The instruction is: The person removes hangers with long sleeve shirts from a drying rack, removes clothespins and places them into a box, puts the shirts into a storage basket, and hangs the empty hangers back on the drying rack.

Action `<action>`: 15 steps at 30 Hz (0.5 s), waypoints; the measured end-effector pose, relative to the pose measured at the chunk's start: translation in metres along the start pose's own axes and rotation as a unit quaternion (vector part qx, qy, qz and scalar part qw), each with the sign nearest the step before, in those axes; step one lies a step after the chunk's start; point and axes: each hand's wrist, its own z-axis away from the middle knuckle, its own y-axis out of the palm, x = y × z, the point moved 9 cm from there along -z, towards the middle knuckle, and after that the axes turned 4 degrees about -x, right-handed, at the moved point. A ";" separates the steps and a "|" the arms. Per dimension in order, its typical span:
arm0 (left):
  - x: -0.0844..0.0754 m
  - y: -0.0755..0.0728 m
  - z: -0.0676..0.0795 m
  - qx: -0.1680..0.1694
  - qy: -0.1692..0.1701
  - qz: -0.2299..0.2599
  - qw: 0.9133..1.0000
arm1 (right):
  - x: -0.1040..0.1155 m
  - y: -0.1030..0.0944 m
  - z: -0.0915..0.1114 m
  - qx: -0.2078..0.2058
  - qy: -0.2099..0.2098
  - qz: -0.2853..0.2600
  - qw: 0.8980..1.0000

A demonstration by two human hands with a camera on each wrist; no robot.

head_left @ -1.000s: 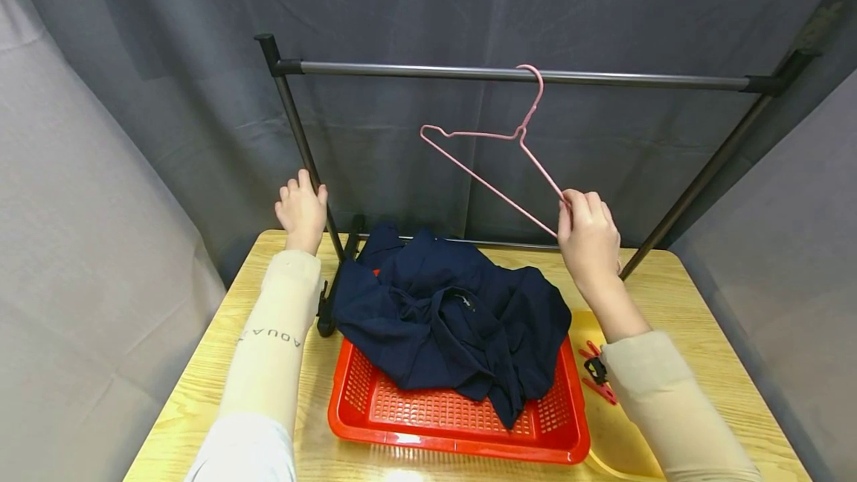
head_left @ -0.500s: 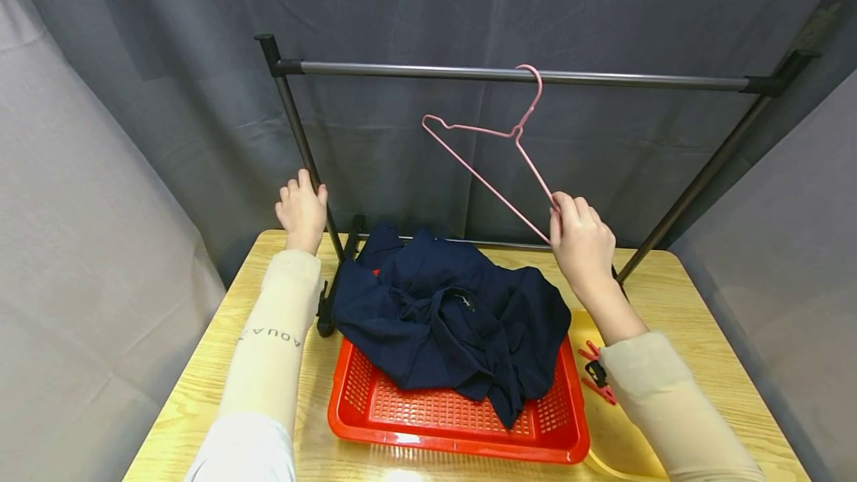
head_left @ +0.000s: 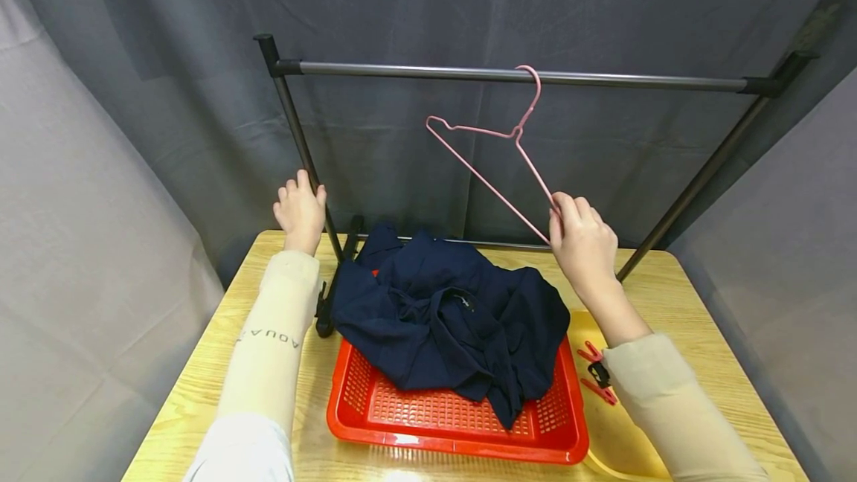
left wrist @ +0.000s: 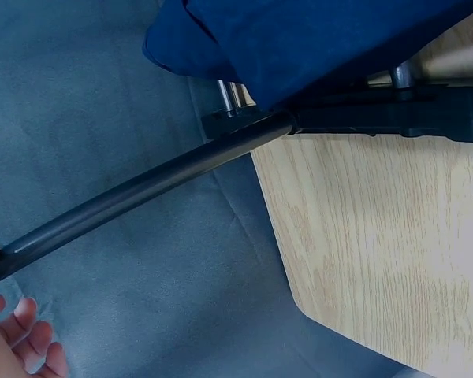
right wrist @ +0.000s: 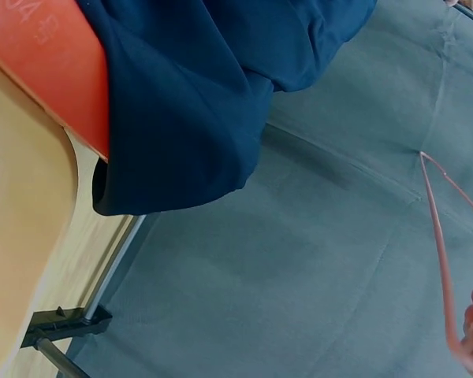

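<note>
Head view: hanger [head_left: 518, 132], hook [head_left: 538, 88] up, long axis down rightward, snug in right grip [head_left: 585, 242]; left grip [head_left: 300, 213] round post [head_left: 293, 123].

rack [head_left: 415, 71], basket [head_left: 458, 449], basin [head_left: 619, 441] on table [head_left: 669, 303]

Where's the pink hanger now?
In the head view, the pink hanger hangs near the middle of the top bar, above the dark cloth, its right end in the right hand.

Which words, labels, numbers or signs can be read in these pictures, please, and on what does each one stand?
"AQUA": dark letters on the left sleeve; the second letter may be O, and a further mark beside them is unreadable.
Navy garment: small white mark, too small to read.
Red basket: faint raised marks, too unclear to read.
</note>
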 end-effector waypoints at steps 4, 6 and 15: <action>0.000 -0.001 0.000 -0.001 0.003 -0.007 1.000 | 0.001 -0.003 -0.001 0.010 -0.004 -0.003 1.000; -0.001 -0.002 0.001 0.001 0.005 -0.012 1.000 | 0.001 -0.005 -0.002 0.017 -0.007 -0.005 1.000; -0.001 -0.002 0.000 0.005 0.015 -0.015 1.000 | 0.006 -0.023 -0.015 0.059 -0.033 -0.036 0.997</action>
